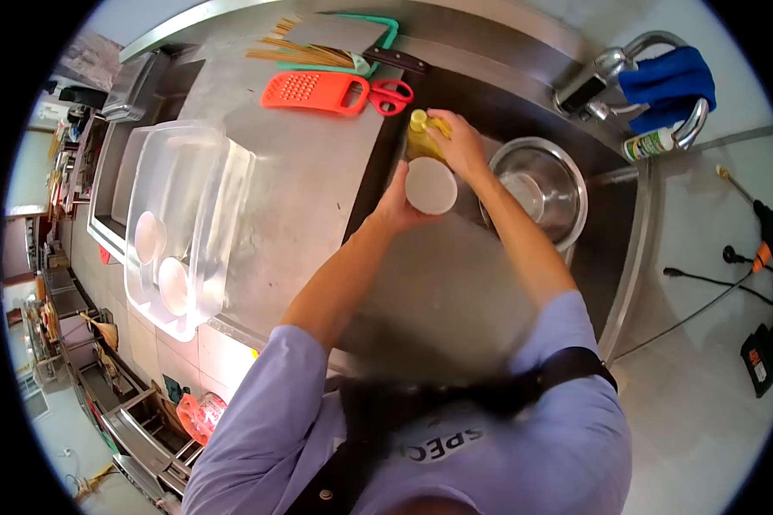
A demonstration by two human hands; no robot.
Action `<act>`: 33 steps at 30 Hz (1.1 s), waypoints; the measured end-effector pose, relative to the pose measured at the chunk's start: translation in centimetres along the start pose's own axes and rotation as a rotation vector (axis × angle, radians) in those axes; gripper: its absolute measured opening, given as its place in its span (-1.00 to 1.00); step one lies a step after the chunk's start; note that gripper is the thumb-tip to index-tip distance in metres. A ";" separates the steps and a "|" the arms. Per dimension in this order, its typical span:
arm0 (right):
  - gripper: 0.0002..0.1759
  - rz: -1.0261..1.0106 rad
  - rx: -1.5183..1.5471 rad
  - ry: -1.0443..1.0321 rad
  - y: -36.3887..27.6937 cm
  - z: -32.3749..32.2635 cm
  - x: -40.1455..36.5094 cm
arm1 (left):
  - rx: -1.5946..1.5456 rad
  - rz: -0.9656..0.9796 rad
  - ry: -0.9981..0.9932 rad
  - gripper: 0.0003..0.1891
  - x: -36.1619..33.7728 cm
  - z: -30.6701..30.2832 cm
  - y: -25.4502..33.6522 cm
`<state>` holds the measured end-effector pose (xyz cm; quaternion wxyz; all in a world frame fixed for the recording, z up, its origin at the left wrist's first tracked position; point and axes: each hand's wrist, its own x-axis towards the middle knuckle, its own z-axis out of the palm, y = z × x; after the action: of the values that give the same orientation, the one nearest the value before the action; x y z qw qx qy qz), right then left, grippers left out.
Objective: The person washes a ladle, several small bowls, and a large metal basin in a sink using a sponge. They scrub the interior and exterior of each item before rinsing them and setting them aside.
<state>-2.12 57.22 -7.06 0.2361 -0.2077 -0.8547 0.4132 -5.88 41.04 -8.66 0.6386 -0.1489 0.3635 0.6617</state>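
My left hand (393, 199) is wrapped around the side of a white cup or small bowl (431, 187), whose round face points up at me. Just beyond it stands a yellow bottle (421, 148) with a yellow cap. The fingers of my right hand (460, 144) are closed at the bottle's upper right side, on what looks like its handle. A steel basin (567, 193) sits to the right of my right forearm, with a round whitish item (524, 196) inside.
A clear plastic tub (206, 232) with two white bowls (173, 285) stands at left. Behind lie an orange grater (313, 91), red scissors (391, 97), a knife (397, 58), skewers (309, 57) and a green-edged board (390, 34). A blue cloth (674, 81) hangs on the faucet (605, 73).
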 end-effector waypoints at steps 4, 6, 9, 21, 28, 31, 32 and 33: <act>-0.57 0.184 0.072 -0.035 0.0 -1.5 -15.0 | -0.002 -0.091 0.055 -0.36 -4.5 -3.2 -5.5; -0.63 0.430 -0.043 -0.159 4.1 0.1 -22.8 | -0.115 -0.184 0.099 -0.38 -6.1 -5.1 -7.3; -0.64 0.501 -0.449 -0.252 9.5 3.5 -32.6 | -0.227 -0.260 0.111 -0.36 -8.0 -6.1 -9.2; -0.64 0.513 0.396 -0.387 -0.6 -0.1 -26.1 | 0.058 -0.374 0.210 -0.31 -9.1 -6.9 -11.6; -0.69 -0.275 -0.176 -0.154 -1.6 2.1 -23.6 | 0.002 -0.272 -0.108 -0.44 -10.0 -4.6 -12.1; -0.73 -0.194 -0.289 -0.194 -2.5 1.2 -24.6 | 0.115 -0.127 -0.045 -0.44 -9.9 -5.4 -12.6; -0.74 -0.179 -0.328 -0.213 -3.1 0.6 -25.1 | 0.187 -0.047 -0.012 -0.44 -9.5 -5.8 -13.2; -0.74 0.010 -0.306 -0.262 -3.1 0.4 -25.6 | 0.303 0.018 0.066 -0.44 -10.2 -5.0 -13.5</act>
<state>17.70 41.09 -10.71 0.0864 -0.1900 -0.9299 0.3029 7.12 29.08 -9.25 0.6355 -0.0690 0.4814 0.5997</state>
